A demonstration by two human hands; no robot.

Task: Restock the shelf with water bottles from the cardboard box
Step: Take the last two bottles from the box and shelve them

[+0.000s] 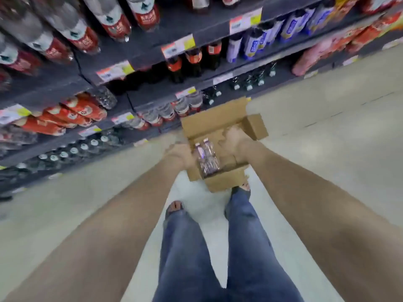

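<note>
An open cardboard box (226,182) hangs in front of my legs, its flaps folded outward. Inside it lie clear water bottles (207,158) with pale caps, side by side. My left hand (180,155) grips the box's left wall. My right hand (234,144) grips its right wall, fingers over the rim. The store shelf (139,99) runs along the left, with rows of bottled water and soft drinks on several levels. The picture is blurred by motion.
The pale aisle floor (327,131) stretches to the right and ahead. My legs in blue jeans (185,247) and sandalled feet stand below the box. Price tags (115,70) line the shelf edges. Low bottles (65,153) stand near the floor.
</note>
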